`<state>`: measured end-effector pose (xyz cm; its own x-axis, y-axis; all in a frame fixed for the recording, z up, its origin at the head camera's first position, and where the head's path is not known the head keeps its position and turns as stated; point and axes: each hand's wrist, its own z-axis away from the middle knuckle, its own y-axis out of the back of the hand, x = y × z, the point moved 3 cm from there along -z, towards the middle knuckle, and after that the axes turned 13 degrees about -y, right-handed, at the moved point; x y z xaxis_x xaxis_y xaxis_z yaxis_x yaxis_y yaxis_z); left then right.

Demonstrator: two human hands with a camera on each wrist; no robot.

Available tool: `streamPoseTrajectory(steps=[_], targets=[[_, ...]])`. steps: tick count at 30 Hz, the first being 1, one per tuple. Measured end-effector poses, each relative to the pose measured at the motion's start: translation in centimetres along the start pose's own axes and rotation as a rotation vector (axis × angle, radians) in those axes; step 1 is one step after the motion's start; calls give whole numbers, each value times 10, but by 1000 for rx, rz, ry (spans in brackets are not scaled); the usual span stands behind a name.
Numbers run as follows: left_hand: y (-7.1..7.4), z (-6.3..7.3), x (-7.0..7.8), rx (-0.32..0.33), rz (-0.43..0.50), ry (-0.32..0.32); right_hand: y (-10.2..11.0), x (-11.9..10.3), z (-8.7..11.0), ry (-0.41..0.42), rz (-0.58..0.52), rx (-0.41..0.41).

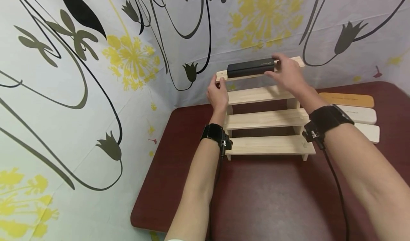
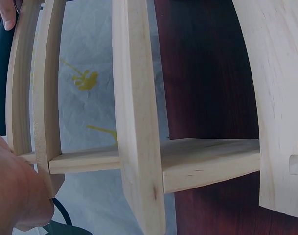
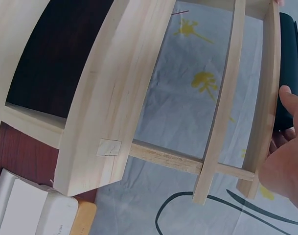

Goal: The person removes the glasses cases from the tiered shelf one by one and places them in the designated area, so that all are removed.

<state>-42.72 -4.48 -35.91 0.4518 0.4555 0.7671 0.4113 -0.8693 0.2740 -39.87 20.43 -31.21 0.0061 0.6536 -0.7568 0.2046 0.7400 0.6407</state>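
A pale wooden tiered rack (image 1: 266, 120) stands on the table with a black glasses case (image 1: 250, 68) lying lengthwise on its top tier. My right hand (image 1: 289, 73) holds the case's right end, thumb at the front and fingers behind. At the left end of the top tier, my left hand (image 1: 219, 95) grips the wood between thumb and fingers, beside the case's left end. The right wrist view shows my right thumb (image 3: 291, 100) against the dark case (image 3: 288, 68). In the left wrist view my curled left hand (image 2: 19, 191) is at the rack's upper end.
Right of the rack, an orange case (image 1: 347, 99), a white case (image 1: 358, 114) and another white case (image 1: 368, 132) lie on the dark red table (image 1: 272, 198). A flower-patterned cloth (image 1: 128, 102) hangs behind and to the left. Cables (image 1: 336, 184) trail from both wrist cameras.
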Motion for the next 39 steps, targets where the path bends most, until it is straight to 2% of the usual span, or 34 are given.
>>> streamPoseTrajectory(steps=[9, 18, 24, 29, 39], targets=[[-1, 1, 0, 12, -6, -10, 2, 1, 0, 3, 30, -71], [-1, 1, -1, 7, -1, -12, 5, 3, 2, 3, -76, -85], [0, 1, 0, 8, 0, -1, 7, 2, 2, 25, -2, -115], [0, 0, 0, 8, 2, -3, 7, 0, 1, 42, -12, -108], [0, 1, 1, 9, 3, -5, 9, 0, 2, 67, -57, -36]])
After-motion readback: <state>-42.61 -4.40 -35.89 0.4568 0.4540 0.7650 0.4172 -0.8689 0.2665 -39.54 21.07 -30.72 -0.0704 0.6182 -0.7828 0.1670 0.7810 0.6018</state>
